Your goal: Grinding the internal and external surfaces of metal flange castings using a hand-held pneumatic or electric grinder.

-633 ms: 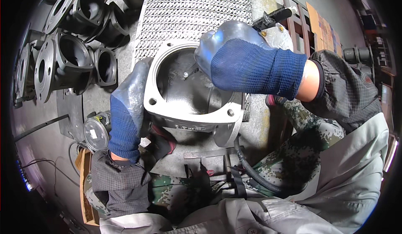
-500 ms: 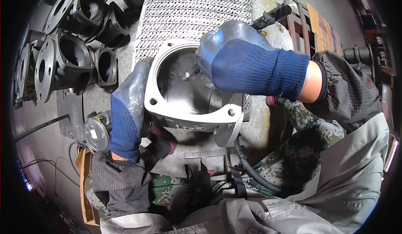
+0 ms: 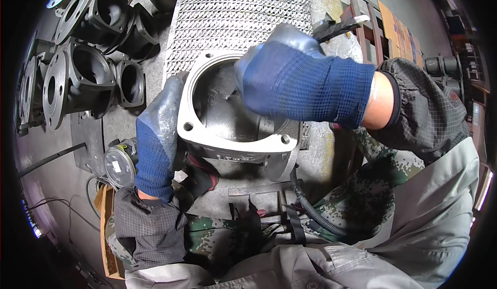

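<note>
A dark cast-metal valve body with a bare, shiny square flange stands before me, its round opening facing up. My left hand, in a blue coated glove, presses against its left side and holds it; the fingertips are hidden behind the casting. Over the opening's right side, my gloved right hand is closed round a slim dark tool. One end of this tool sticks out beyond the hand toward the upper right, with a pale tip. Its thin working end reaches into the bore; the exact kind cannot be made out.
Beneath and beyond the casting runs a metal grating. Several dark flanged castings are heaped at the left. A ribbed hose lies by my right leg. A wooden rack and cardboard stand at the upper right.
My right hand has shifted slightly left, and the tool's outer end has turned, now showing a pale tip. The left hand and the casting look nearly unmoved.
</note>
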Available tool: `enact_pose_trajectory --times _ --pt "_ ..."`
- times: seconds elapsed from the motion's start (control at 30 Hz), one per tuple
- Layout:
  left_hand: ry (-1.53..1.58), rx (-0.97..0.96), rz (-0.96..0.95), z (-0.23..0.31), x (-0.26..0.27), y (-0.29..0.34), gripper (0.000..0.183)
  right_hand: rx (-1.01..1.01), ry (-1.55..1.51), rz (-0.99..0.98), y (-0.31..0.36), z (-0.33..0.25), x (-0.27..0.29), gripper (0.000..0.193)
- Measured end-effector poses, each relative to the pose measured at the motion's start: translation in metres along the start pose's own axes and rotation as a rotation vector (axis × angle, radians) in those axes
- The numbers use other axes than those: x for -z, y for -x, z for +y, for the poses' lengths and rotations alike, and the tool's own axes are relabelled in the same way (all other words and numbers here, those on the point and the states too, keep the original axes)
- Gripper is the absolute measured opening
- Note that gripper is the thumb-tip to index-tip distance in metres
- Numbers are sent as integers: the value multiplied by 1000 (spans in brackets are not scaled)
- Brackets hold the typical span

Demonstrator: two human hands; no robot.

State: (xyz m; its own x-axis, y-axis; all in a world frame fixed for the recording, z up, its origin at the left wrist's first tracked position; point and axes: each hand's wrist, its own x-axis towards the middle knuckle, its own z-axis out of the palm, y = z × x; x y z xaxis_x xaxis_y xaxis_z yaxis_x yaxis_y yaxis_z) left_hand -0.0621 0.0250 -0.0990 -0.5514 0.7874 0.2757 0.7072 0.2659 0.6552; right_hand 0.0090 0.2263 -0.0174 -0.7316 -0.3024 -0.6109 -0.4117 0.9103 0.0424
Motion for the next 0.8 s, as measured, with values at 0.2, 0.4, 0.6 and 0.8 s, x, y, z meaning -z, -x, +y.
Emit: enact_pose_trajectory --times 0.2,0.4,0.6,0.8 --pt "15 40 -20 -7 1 3 43 19 -111 40 -15 14 -2 16" --pt "61 155 -59 0 11 0 41 -9 -64 125 -9 4 -7 14" --pt "65 155 -63 3 11 0 39 67 120 389 20 2 4 10" --pt "148 308 -156 6 8 -6 39 3 85 764 14 23 -41 7"
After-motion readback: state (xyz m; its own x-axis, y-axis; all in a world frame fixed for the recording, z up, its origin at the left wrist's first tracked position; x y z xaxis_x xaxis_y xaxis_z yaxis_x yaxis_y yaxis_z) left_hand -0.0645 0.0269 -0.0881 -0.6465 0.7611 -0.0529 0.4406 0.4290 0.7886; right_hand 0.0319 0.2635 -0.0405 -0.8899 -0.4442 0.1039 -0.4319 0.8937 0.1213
